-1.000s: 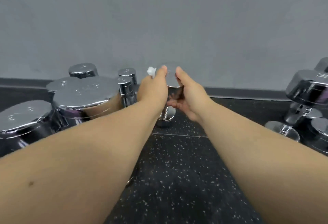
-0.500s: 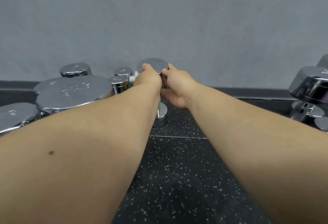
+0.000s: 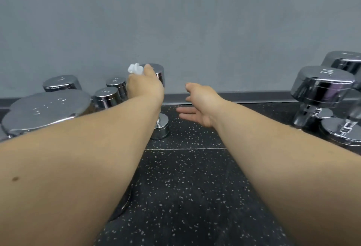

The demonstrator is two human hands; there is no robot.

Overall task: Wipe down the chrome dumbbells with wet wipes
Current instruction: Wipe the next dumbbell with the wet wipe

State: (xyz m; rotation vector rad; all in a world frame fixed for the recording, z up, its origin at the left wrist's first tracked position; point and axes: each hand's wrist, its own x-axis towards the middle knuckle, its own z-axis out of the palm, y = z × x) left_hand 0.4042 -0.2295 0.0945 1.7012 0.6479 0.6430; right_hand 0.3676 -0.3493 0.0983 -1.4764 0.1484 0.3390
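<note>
Currently left hand (image 3: 144, 87) holds wipe (image 3: 134, 68) at upright dumbbell (image 3: 159, 74); right hand (image 3: 203, 103) relaxed.

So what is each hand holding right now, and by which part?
Left hand holds a crumpled white wet wipe, bunched in its grip, one end poking out; right hand holds nothing.
</note>
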